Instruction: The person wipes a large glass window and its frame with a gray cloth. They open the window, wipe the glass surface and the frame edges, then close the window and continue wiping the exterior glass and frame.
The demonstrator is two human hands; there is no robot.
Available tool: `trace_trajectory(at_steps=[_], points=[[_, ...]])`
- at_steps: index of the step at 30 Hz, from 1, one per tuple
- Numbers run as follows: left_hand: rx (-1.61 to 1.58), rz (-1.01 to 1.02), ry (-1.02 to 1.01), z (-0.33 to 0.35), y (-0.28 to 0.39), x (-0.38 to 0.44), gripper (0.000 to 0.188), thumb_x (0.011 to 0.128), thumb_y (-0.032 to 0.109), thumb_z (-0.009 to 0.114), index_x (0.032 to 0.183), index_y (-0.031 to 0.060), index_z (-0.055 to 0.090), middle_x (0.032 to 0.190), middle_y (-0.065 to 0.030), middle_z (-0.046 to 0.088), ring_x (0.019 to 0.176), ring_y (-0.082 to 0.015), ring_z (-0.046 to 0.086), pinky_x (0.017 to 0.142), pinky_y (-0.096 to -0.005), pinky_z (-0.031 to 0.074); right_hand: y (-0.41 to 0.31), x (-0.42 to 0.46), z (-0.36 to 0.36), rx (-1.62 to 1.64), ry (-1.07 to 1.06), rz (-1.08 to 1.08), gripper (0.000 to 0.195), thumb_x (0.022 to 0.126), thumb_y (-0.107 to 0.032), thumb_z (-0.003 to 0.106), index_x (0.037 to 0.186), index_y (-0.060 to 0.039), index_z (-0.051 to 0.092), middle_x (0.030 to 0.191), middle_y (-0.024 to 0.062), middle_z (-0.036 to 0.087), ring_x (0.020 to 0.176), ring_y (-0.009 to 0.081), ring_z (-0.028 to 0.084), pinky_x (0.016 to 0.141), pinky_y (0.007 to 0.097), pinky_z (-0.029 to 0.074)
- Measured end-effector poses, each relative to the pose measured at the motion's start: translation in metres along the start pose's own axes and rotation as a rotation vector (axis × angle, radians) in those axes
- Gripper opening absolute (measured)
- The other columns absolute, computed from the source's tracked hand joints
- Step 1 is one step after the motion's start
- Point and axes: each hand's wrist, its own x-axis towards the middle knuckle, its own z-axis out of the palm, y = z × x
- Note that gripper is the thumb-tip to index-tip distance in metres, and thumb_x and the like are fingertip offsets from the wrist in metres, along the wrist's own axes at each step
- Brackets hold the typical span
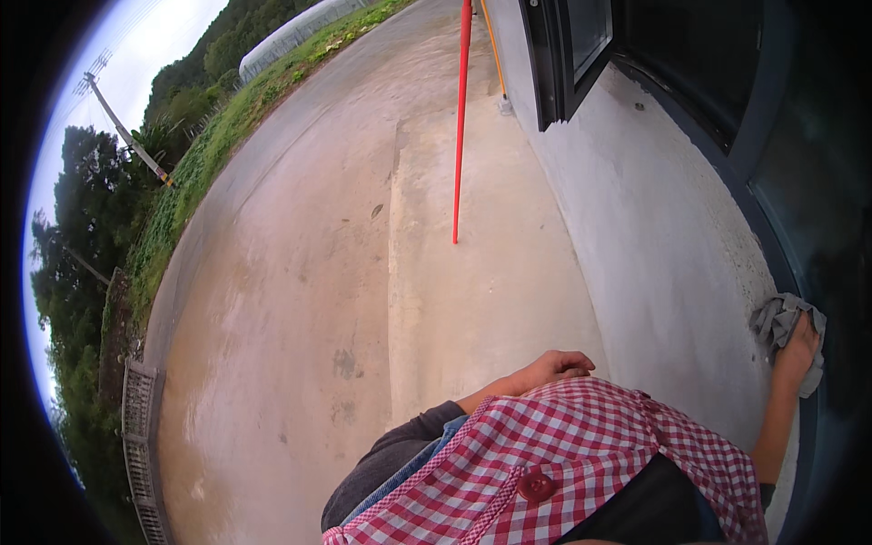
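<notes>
At the far right, my right hand (pixel 798 349) grips a crumpled grey cloth (pixel 776 319). The cloth lies against the dark frame (pixel 766 225) of a window, where the frame meets the pale wall (pixel 613 204). Its lower part hangs below my fingers. My left hand (pixel 550 371) is in front of my waist, beside the red-and-white checked apron (pixel 579 443) I wear. The left fingers curl toward the apron, and their palm side is hidden. Dark window glass (pixel 824 177) fills the area beyond the right hand.
An open dark-framed window sash (pixel 569 61) juts from the wall ahead. A red pole (pixel 462 122) ends low over a raised concrete strip (pixel 490 286). Wet-looking concrete paving (pixel 286 306) extends left to a balustrade (pixel 139 422) and grass (pixel 225 136). An orange pipe (pixel 494 51) runs beside the wall.
</notes>
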Motion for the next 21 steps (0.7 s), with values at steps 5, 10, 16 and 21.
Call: trace_trajectory(at_steps=[5,10,16,21], points=[[-0.056,-0.022,0.073,0.039,-0.024,0.043,0.023,0.098,0.012,0.051,0.117,0.0014,0.059,0.102,-0.0099,0.067,0.096,-0.0168,0.062,0.087,-0.0297,0.049,0.078,-0.016,0.034,-0.008,-0.047,0.068,0.060,0.071,0.014,0.053,0.129,0.0016,0.046,0.122,0.0251,0.054,0.115,0.0421,0.048,0.103,0.0447,0.036],[-0.088,-0.046,-0.009,0.059,-0.022,0.067,0.022,0.098,0.011,0.050,0.117,0.0029,0.060,0.103,-0.0092,0.066,0.099,-0.0157,0.061,0.088,-0.0288,0.048,0.086,-0.018,0.006,0.005,-0.096,0.100,0.057,0.068,0.012,0.057,0.124,0.0023,0.049,0.116,0.0255,0.057,0.111,0.0414,0.051,0.102,0.0459,0.036],[-0.251,-0.239,0.040,0.056,0.019,0.024,0.021,0.098,0.010,0.050,0.116,0.0035,0.060,0.106,-0.0079,0.065,0.100,-0.0149,0.059,0.088,-0.0281,0.047,0.039,0.011,-0.049,0.057,-0.123,0.108,0.038,0.066,0.008,0.058,0.103,-0.0010,0.055,0.105,0.0190,0.062,0.106,0.0356,0.055,0.096,0.0423,0.039],[-0.233,-0.291,0.079,0.065,0.045,0.000,0.021,0.098,0.015,0.054,0.114,0.0042,0.061,0.106,-0.0068,0.064,0.094,-0.0136,0.059,0.084,-0.0272,0.047,0.025,0.028,-0.075,0.090,-0.099,0.092,0.048,0.062,0.004,0.066,0.109,-0.0025,0.054,0.108,0.0175,0.061,0.110,0.0330,0.054,0.097,0.0402,0.038]])
